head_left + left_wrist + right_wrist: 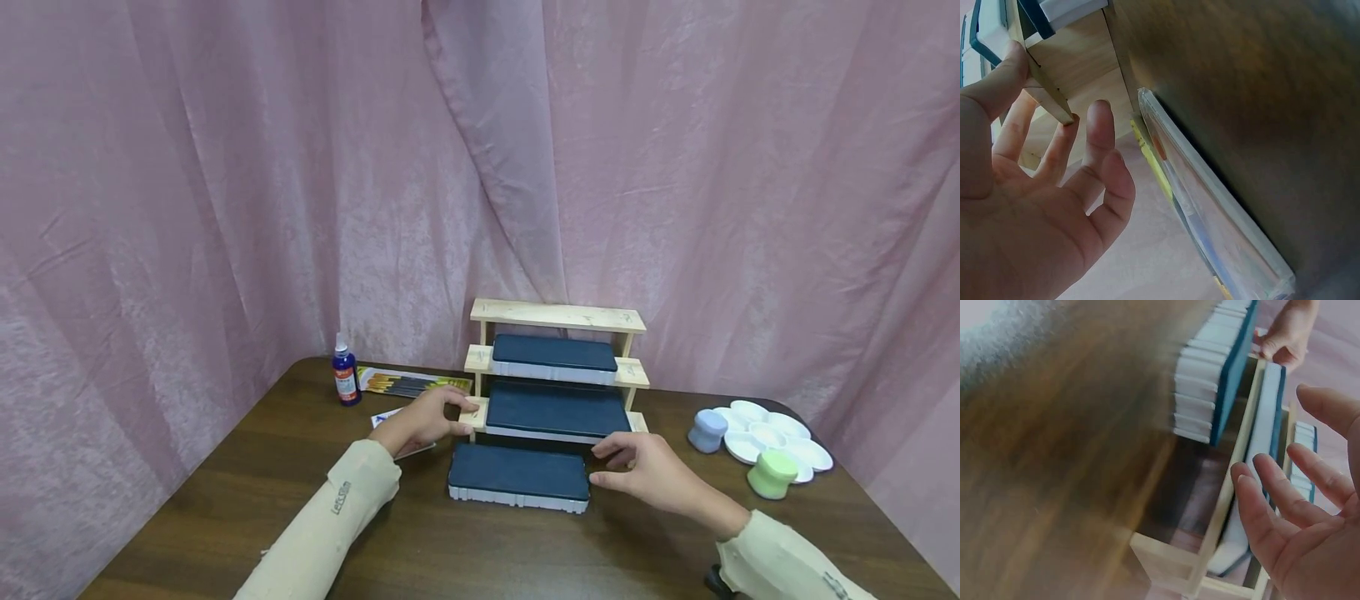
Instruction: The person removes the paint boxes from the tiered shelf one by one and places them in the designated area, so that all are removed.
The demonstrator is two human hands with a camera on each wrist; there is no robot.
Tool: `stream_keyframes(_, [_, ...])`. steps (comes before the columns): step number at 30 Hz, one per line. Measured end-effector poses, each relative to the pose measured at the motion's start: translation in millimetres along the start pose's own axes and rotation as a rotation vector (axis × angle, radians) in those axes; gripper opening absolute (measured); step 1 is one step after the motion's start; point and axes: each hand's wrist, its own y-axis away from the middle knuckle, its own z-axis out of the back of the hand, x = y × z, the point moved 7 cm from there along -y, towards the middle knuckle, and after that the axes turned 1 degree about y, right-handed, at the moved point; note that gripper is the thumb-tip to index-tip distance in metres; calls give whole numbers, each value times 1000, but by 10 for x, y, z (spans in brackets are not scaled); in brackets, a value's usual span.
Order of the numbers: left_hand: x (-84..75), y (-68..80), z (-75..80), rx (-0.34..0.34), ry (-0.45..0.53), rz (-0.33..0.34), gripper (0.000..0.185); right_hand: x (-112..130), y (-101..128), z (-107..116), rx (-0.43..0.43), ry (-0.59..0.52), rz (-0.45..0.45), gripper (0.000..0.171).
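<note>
A stepped wooden shelf stand point(558, 314) is at the back of the table. My left hand point(431, 415) holds the left end of its lowest step board point(1050, 103) between thumb and fingers. Flat white boxes with dark blue lids, an upper box point(555, 352) and a lower box point(558, 410), lie on two of its steps. A third such box point(517, 473) lies on the table in front of the stand. Beside that box's right end, my right hand point(648, 473) hovers with fingers spread and nothing in its palm.
Left of the stand are a blue spray bottle point(346, 375), a brush pack point(401, 382) and a flat wrapped packet point(1216, 194). On the right lie a white flower-shaped palette point(768, 435), a blue sponge point(707, 431) and a green sponge point(772, 474). A pink curtain point(262, 208) hangs behind.
</note>
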Motion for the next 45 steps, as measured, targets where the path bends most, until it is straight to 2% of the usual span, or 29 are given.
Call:
stream_keyframes(9, [8,-5,-6,1,5,3,36,13,-26,264,-173,85,13,26])
stream_keyframes(16, [-6,11,-10,-1,1,1,35,-27,-63,395,-311,163,14,25])
stream_keyframes(30, [-35,15,3,-8,-20,-21,35,-48,-203,522,-394,178,21,33])
stream_keyframes(35, [-18,22,1,0,-9,-3,36,-39,-265,576,-426,210,42,38])
stream_keyframes(41, [6,28,-5,5,16,33,35,-85,-353,609,-430,221,45,44])
stream_keyframes(45, [-14,22,6,-3,12,10,35,-109,-414,629,-430,225,41,49])
